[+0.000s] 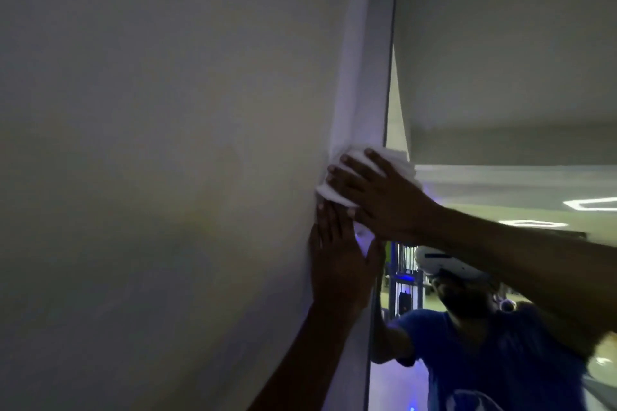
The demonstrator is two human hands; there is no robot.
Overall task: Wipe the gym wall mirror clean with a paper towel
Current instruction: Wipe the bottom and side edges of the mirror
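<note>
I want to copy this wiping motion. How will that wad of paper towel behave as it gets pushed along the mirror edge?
The paper towel looks soft and bunched, so it probably crumples rather than staying flat. The right hand presses it with straight fingers, which suggests it could slip out sideways. It seems very light; the left hand lies flat just below it.

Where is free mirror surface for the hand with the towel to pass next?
Free: the mirror above and right of the right hand. Crowded: its left edge by the white frame, where that hand presses the towel and the left hand lies flat just below.
</note>
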